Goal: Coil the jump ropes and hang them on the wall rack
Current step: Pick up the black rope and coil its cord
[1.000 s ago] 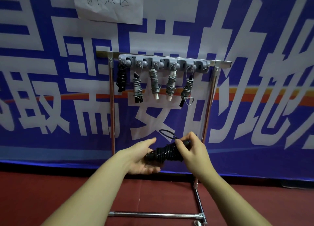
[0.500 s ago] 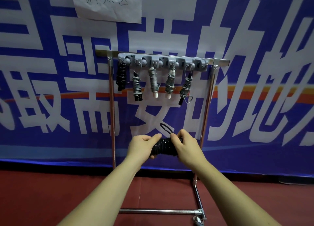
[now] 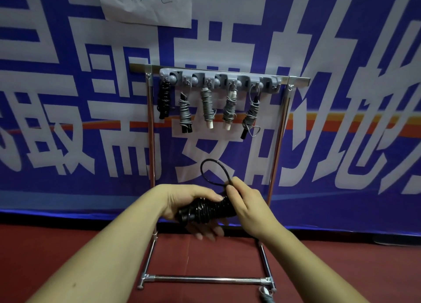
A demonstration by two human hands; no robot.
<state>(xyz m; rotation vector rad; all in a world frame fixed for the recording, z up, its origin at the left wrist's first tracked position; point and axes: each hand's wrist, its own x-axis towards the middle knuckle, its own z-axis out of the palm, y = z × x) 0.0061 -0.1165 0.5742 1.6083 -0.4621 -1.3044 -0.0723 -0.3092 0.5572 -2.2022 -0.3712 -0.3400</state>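
- The left hand [image 3: 186,200] gripped the coiled black jump rope [image 3: 206,209] low in the near centre, thumb over it and fingers curled beneath.
- The right hand [image 3: 250,209] pinched the rope's cord beside the bundle's right end, where a free loop [image 3: 201,173] stood upward.
- Beyond, five wound ropes [image 3: 207,106] hung from the grey hook strip [image 3: 218,78] on the metal rack [image 3: 296,80], against a blue banner [image 3: 341,143].

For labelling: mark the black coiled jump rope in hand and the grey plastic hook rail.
Black coiled jump rope [image 3: 202,211], head view, coil's middle.
Grey plastic hook rail [image 3: 255,78], head view, front face.
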